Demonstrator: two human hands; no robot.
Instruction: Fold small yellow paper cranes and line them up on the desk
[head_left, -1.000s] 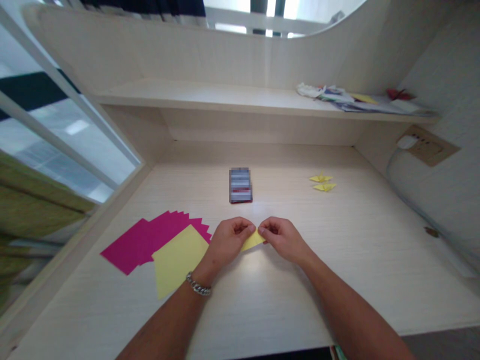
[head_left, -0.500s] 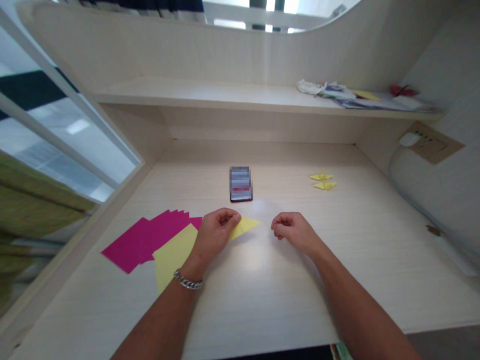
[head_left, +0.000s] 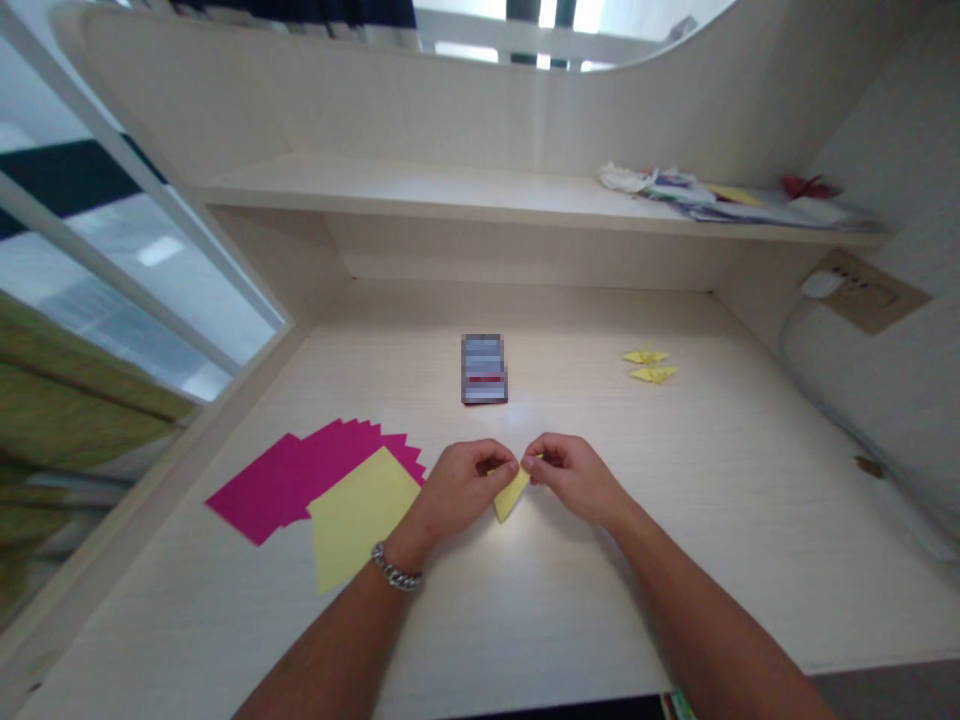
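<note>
A small folded yellow paper point(head_left: 511, 494) hangs between both hands just above the light wooden desk point(head_left: 525, 600). My left hand point(head_left: 461, 485), with a metal bracelet on the wrist, pinches its upper left edge. My right hand point(head_left: 574, 475) pinches the top corner from the right. Both hands have their fingers curled closed on the paper. A flat yellow sheet point(head_left: 360, 515) lies to the left, on top of a fan of several magenta sheets point(head_left: 300, 475).
A phone point(head_left: 484, 369) lies face up behind my hands. Two small yellow folded figures point(head_left: 649, 364) sit at the back right. A shelf point(head_left: 480, 195) above carries papers and a red folded figure point(head_left: 806, 186). A wall socket with a white plug point(head_left: 821, 285) is on the right.
Half a second ago only my left hand held the yellow paper and my right hand was apart, closed on nothing. The right hand has come back and pinches the paper again.
</note>
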